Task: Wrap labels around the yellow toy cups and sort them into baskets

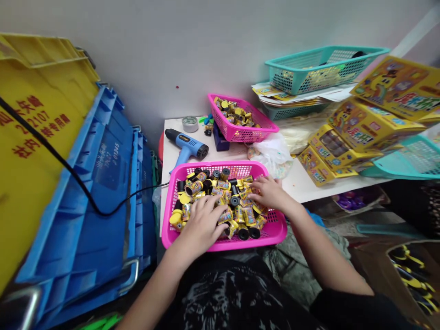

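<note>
A pink plastic basket (pixel 284 229) stands at the table's front edge, filled with small yellow-and-black cylinders in printed wrap (pixel 250 216). Over the left half of the pile lies my left hand (pixel 205 221), palm down, fingers spread and touching the pieces. On the right side of the same pile rests my right hand (pixel 268 191). Its fingers are stretched out, the tips among the cylinders. Neither hand visibly grips a piece, though the undersides of the fingers are hidden.
Behind the basket lie a blue heat gun (pixel 189 145), a tape roll (pixel 190 123) and a second pink basket (pixel 237 134). Stacked yellow boxes (pixel 360 126) and a teal basket (pixel 295 82) stand right. Blue crates (pixel 99 183) and a black cable (pixel 74 174) are left.
</note>
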Demonstrator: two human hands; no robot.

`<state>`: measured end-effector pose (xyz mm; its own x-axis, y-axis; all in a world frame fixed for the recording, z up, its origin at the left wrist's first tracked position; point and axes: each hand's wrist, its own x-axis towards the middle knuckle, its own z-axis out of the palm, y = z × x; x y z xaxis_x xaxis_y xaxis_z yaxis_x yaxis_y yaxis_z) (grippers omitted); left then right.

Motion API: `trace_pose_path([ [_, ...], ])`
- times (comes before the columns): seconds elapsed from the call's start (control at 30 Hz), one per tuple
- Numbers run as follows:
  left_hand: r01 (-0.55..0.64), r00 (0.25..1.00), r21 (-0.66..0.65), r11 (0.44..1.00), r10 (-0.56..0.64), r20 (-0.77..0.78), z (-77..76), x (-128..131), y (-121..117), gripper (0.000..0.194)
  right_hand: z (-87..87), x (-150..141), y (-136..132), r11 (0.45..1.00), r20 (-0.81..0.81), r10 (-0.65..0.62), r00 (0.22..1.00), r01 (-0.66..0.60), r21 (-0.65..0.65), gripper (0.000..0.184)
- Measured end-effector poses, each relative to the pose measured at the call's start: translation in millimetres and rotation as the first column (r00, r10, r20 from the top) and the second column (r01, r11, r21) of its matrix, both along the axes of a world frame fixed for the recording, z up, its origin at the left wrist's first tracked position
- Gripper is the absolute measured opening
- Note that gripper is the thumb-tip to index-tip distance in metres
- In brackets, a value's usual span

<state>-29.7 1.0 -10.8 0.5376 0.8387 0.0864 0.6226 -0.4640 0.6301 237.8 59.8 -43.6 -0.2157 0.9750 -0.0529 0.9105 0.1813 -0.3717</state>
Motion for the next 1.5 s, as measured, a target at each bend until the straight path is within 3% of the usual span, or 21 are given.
trace_pose_path([
  [0.1, 0.019, 0.999, 0.082, 0.996, -0.021, 0.029, -1.3, -3, 3, 0.037, -5.5, -3, 2, 0.999, -0.031, 0.039, 0.999, -0.039, -0.015, 0.013],
  [0.23, -0.149, 0.963, 0.078, 0.986, 0.127, 0.238, 3.6, 4, 13, 0.021, 21.0, -5, -2, 0.990, -0.165, 0.115, 0.980, -0.127, -0.065, 0.017],
  [0.3, -0.200, 0.903, -0.056, 0.978, 0.206, 0.378, 5.7, 16, 17, 0.023, 39.7, -10, -7, 0.969, -0.327, 0.173, 0.929, -0.221, -0.114, 0.021],
  [0.4, -0.107, 0.784, -0.357, 0.928, 0.299, 0.543, 5.3, 34, 22, 0.043, 55.8, -28, -18, 0.930, -0.582, 0.196, 0.789, -0.337, -0.144, 0.019],
  [0.57, -0.059, 0.589, -0.620, 0.783, 0.529, 0.611, 1.7, 37, 21, 0.036, 43.8, -63, -30, 0.967, -0.845, 0.029, 0.534, -0.230, -0.113, 0.021],
  [0.63, -0.077, 0.560, -0.682, 0.727, 0.598, 0.573, 0.9, 30, 19, 0.038, 38.0, -68, -25, 0.966, -0.832, 0.006, 0.555, -0.217, -0.138, 0.022],
  [0.7, -0.141, 0.541, -0.705, 0.695, 0.650, 0.533, 0.7, 21, 18, 0.034, 35.5, -65, -11, 0.973, -0.738, 0.034, 0.674, -0.191, -0.129, 0.021],
  [0.8, -0.296, 0.478, -0.664, 0.687, 0.708, 0.520, 1.8, 9, 18, 0.022, 31.1, -50, 19, 0.995, -0.362, 0.058, 0.930, -0.082, -0.052, 0.030],
  [0.87, -0.379, 0.446, -0.614, 0.693, 0.718, 0.535, 3.4, 2, 18, 0.019, 23.1, -42, 38, 0.996, -0.173, 0.068, 0.983, -0.078, -0.048, 0.022],
  [1.0, -0.412, 0.414, -0.563, 0.717, 0.697, 0.585, 4.8, -2, 20, 0.024, -2.1, -46, 58, 0.967, -0.090, 0.202, 0.975, -0.213, -0.139, 0.036],
  [1.13, -0.339, 0.411, -0.599, 0.726, 0.687, 0.600, 2.1, -1, 21, 0.030, -16.2, -60, 68, 0.942, -0.067, 0.257, 0.964, -0.265, -0.205, 0.029],
  [1.23, -0.331, 0.418, -0.621, 0.710, 0.700, 0.579, 0.6, -4, 20, 0.022, -10.8, -57, 73, 0.950, -0.063, 0.237, 0.969, -0.245, -0.192, 0.024],
  [1.37, -0.381, 0.403, -0.591, 0.711, 0.703, 0.586, 0.6, -10, 18, 0.021, 12.5, -40, 58, 0.989, -0.069, 0.118, 0.991, -0.123, -0.080, 0.022],
  [1.43, -0.404, 0.407, -0.569, 0.716, 0.698, 0.590, -0.5, -11, 17, 0.023, 27.5, -35, 41, 0.998, -0.240, 0.050, 0.970, -0.060, -0.032, 0.028],
  [1.47, -0.407, 0.412, -0.561, 0.721, 0.693, 0.591, -1.5, -11, 17, 0.023, 34.8, -35, 30, 0.999, -0.445, 0.019, 0.895, -0.040, -0.036, 0.032],
  [1.5, -0.405, 0.419, -0.555, 0.727, 0.686, 0.595, -2.7, -10, 17, 0.024, 41.4, -35, 19, 0.997, -0.644, 0.001, 0.765, -0.050, -0.058, 0.035],
])
